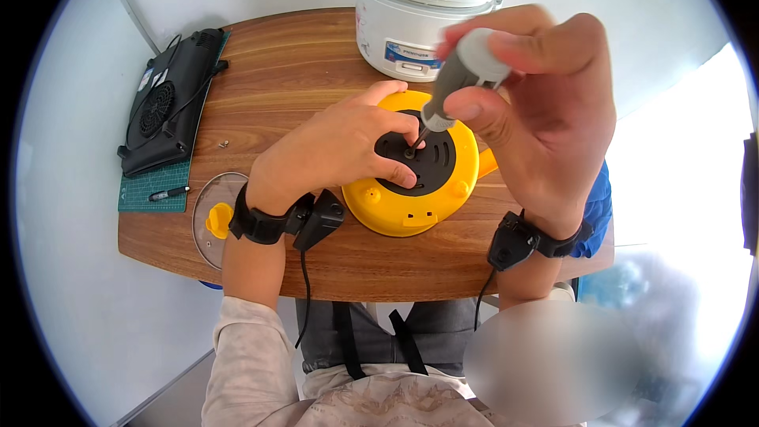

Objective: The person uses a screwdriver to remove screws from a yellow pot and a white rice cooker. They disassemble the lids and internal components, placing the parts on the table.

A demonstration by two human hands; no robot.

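A round yellow appliance (395, 217) lies upside down on the wooden table (300, 71), its black base plate (439, 162) facing up. My left hand (332, 150) rests on the appliance, fingers pressing on the black plate. My right hand (545, 103) grips a grey-handled screwdriver (462, 75) upright, with its tip set into the middle of the black plate, just beside my left fingertips. Both wrists wear black straps with small devices and cables.
A white rice cooker (419, 8) stands at the table's far edge. A black cooling pad (170, 103) and a pen (168, 193) lie on a green cutting mat (150, 198) at left. A glass lid with a yellow knob (213, 217) sits near my left wrist. A small screw (224, 143) lies loose.
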